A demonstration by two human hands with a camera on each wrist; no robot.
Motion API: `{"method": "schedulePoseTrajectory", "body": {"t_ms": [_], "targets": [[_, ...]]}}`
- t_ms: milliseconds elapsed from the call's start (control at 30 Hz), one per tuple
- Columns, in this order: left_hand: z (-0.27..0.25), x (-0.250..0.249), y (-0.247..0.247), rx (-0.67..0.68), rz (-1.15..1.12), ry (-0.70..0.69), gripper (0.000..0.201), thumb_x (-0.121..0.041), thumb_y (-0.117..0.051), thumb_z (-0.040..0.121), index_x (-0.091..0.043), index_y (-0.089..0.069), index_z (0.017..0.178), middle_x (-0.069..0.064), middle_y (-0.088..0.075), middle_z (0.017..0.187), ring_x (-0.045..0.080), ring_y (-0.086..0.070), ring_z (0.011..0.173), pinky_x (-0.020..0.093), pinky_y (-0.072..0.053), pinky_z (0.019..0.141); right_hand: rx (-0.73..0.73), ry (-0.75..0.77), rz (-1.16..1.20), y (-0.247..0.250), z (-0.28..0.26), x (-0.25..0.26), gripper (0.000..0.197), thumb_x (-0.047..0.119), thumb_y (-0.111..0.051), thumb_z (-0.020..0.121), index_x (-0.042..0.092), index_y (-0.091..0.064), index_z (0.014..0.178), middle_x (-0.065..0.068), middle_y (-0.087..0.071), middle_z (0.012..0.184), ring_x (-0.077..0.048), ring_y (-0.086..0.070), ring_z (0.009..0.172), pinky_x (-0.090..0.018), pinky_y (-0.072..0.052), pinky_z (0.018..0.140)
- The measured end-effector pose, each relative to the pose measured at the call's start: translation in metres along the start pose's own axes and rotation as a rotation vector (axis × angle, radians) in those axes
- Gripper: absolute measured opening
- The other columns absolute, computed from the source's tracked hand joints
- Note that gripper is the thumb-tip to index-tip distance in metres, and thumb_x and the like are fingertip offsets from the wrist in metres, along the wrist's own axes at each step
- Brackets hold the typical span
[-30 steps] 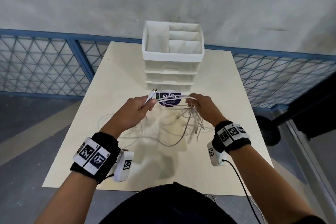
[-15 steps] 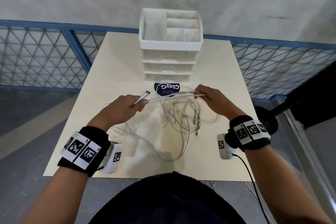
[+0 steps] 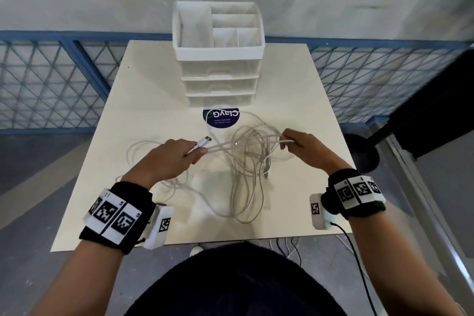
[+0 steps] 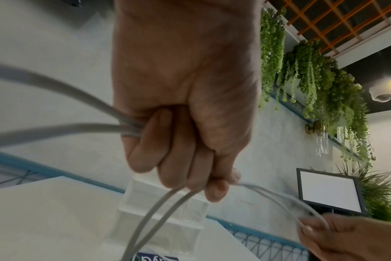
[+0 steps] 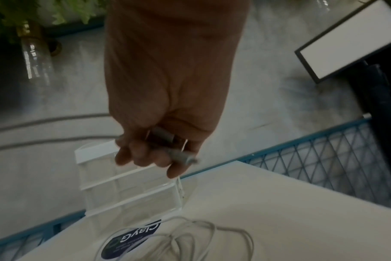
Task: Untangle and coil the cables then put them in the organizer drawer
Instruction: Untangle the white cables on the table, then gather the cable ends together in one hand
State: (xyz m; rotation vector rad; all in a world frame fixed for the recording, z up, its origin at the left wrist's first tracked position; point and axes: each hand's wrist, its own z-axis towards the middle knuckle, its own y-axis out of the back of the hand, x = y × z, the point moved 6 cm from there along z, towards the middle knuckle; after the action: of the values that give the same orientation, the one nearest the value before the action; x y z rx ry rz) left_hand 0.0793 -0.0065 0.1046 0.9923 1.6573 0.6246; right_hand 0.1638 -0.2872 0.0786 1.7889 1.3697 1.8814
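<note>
Both fists grip the white cables [image 3: 246, 161], left hand [image 3: 169, 159] near a plug, right hand [image 3: 307, 151] probably pinching doubled strands, now stretched wider, loosening the tangle before the organizer [image 3: 218, 49].

A commercial interior, perhaps a café or office lounge. Beyond the left hand [image 4: 185, 98], hanging greenery [image 4: 313, 74], a dome security camera [image 4: 383, 92] and blue mesh railing [image 3: 46, 84] show it.

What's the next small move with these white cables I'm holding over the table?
Probably draw the left hand leftward, pulling its white cable with the plug free. The strands stretch taut to the right hand, while the tangled white cables lie knotted on the cream table.
</note>
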Motion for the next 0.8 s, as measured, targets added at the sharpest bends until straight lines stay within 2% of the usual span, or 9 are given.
{"method": "schedulePoseTrajectory", "body": {"t_ms": [67, 167, 233, 333, 433, 533, 600, 667, 800], "targets": [[-0.005, 0.005, -0.002, 0.070, 0.031, 0.022, 0.043, -0.049, -0.039, 0.093, -0.021, -0.050, 0.062, 0.004, -0.059, 0.066, 0.016, -0.050, 0.058, 0.032, -0.039, 0.065, 0.122, -0.033, 0.034, -0.015, -0.006, -0.005, 0.022, 0.012, -0.059, 0.088, 0.019, -0.049, 0.070, 0.007, -0.048, 0.062, -0.005, -0.040, 0.057, -0.021, -0.033, 0.059], [-0.015, 0.009, -0.014, 0.185, 0.127, 0.058, 0.044, -0.046, -0.041, 0.094, -0.023, -0.047, 0.058, -0.003, -0.047, 0.056, 0.011, -0.047, 0.056, 0.030, -0.035, 0.062, 0.307, -0.101, 0.139, -0.043, -0.020, -0.010, 0.033, 0.024, -0.071, 0.081, 0.023, -0.045, 0.060, 0.012, -0.044, 0.057, 0.003, -0.039, 0.052, -0.012, -0.031, 0.056], [-0.019, 0.010, -0.028, 0.242, 0.177, 0.097, 0.044, -0.047, -0.041, 0.094, -0.024, -0.045, 0.058, -0.004, -0.048, 0.061, 0.016, -0.049, 0.063, 0.031, -0.037, 0.067, 0.340, -0.169, 0.093, -0.058, -0.028, -0.020, 0.033, 0.039, -0.063, 0.085, 0.024, -0.048, 0.060, 0.011, -0.046, 0.059, -0.001, -0.041, 0.055, -0.018, -0.031, 0.059], [-0.023, 0.004, -0.057, 0.314, 0.170, 0.101, 0.041, -0.049, -0.040, 0.094, -0.024, -0.045, 0.062, 0.001, -0.054, 0.072, 0.026, -0.055, 0.080, 0.035, -0.043, 0.075, 0.193, -0.299, 0.049, -0.064, -0.032, -0.049, 0.056, 0.056, -0.036, 0.093, 0.017, -0.049, 0.054, 0.003, -0.055, 0.063, -0.015, -0.050, 0.065, -0.026, -0.037, 0.067], [-0.027, -0.010, -0.091, 0.370, 0.183, 0.069, 0.043, -0.050, -0.038, 0.094, -0.012, -0.059, 0.091, 0.013, -0.064, 0.104, 0.032, -0.059, 0.102, 0.036, -0.043, 0.083, 0.149, -0.368, -0.101, -0.071, -0.039, -0.076, 0.053, 0.049, -0.039, 0.095, 0.023, -0.048, 0.050, 0.005, -0.054, 0.057, -0.023, -0.054, 0.072, -0.033, -0.038, 0.077], [-0.032, -0.015, -0.121, 0.417, 0.237, 0.073, 0.048, -0.050, -0.033, 0.096, -0.013, -0.056, 0.116, 0.012, -0.057, 0.126, 0.031, -0.052, 0.118, 0.037, -0.039, 0.093, 0.223, -0.402, -0.268, -0.083, -0.045, -0.094, 0.047, 0.045, -0.042, 0.095, 0.017, -0.059, 0.061, 0.002, -0.059, 0.068, -0.022, -0.059, 0.084, -0.033, -0.029, 0.082], [-0.034, -0.018, -0.129, 0.409, 0.243, 0.080, 0.048, -0.048, -0.031, 0.097, -0.013, -0.054, 0.120, 0.014, -0.057, 0.128, 0.032, -0.051, 0.120, 0.038, -0.038, 0.095, 0.160, -0.394, -0.325, -0.085, -0.042, -0.098, 0.035, 0.043, -0.051, 0.090, 0.013, -0.066, 0.081, -0.005, -0.059, 0.087, -0.025, -0.056, 0.096, -0.034, -0.028, 0.084], [-0.033, -0.021, -0.129, 0.373, 0.243, 0.074, 0.048, -0.045, -0.030, 0.098, -0.010, -0.053, 0.120, 0.016, -0.058, 0.125, 0.034, -0.052, 0.118, 0.036, -0.039, 0.093, 0.012, -0.339, -0.297, -0.080, -0.033, -0.091, 0.028, 0.038, -0.059, 0.087, 0.011, -0.065, 0.087, -0.009, -0.058, 0.095, -0.027, -0.051, 0.100, -0.036, -0.030, 0.087], [-0.027, -0.025, -0.126, 0.328, 0.204, 0.071, 0.046, -0.044, -0.031, 0.098, -0.008, -0.056, 0.108, 0.017, -0.063, 0.113, 0.034, -0.058, 0.108, 0.033, -0.039, 0.082, -0.138, -0.178, -0.218, -0.069, 0.009, -0.056, 0.018, 0.024, -0.057, 0.089, 0.009, -0.062, 0.082, 0.000, -0.051, 0.081, -0.028, -0.055, 0.092, -0.030, -0.025, 0.077]]}}
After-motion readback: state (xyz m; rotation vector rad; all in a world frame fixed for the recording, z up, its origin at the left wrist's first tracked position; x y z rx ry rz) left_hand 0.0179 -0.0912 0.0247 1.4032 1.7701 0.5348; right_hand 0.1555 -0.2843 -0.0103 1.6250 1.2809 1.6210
